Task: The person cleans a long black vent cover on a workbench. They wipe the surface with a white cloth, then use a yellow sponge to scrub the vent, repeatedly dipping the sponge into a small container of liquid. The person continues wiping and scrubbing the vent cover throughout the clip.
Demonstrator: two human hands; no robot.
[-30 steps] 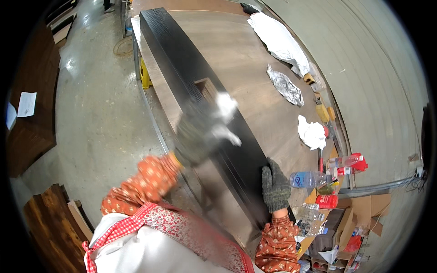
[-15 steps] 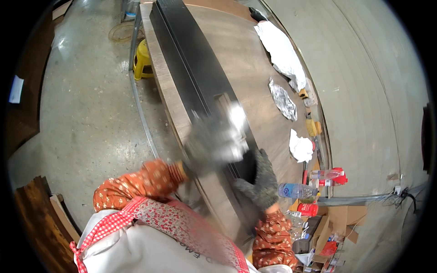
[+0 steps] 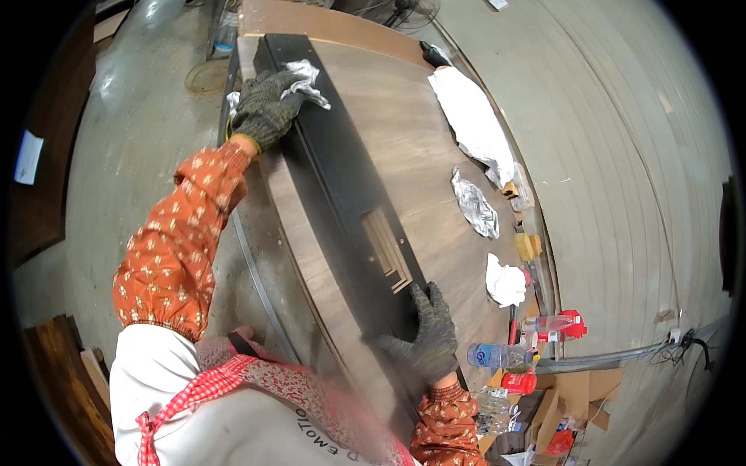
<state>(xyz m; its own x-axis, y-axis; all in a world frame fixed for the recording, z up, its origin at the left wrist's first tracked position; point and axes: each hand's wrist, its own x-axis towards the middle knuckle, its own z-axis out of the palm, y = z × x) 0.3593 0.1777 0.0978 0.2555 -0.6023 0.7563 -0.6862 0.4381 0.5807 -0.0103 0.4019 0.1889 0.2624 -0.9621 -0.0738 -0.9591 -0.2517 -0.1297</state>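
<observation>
A long black board (image 3: 330, 167) with a rectangular cut-out slot (image 3: 381, 245) lies lengthwise on a wooden worktable (image 3: 396, 140). My left hand (image 3: 266, 109), in a dark grey knit glove, is closed on a crumpled white cloth (image 3: 307, 81) and presses it on the board near its far end. Some of the same white material shows at the glove's other side. My right hand (image 3: 432, 334), gloved alike, lies with fingers stretched on the board's near part, just below the slot. Nothing shows in its grasp.
Along the table's right side lie a white bundle (image 3: 474, 116), a silvery crumpled cloth (image 3: 474, 203) and a white rag (image 3: 505, 281). Plastic bottles (image 3: 497, 356) and a cardboard box (image 3: 571, 396) are at the lower right. A metal rail (image 3: 260, 279) runs beside the table's left edge.
My left hand has swept from the board's near part to its far end with the white cloth. The slot has come into sight. My right hand stays on the board's near part.
</observation>
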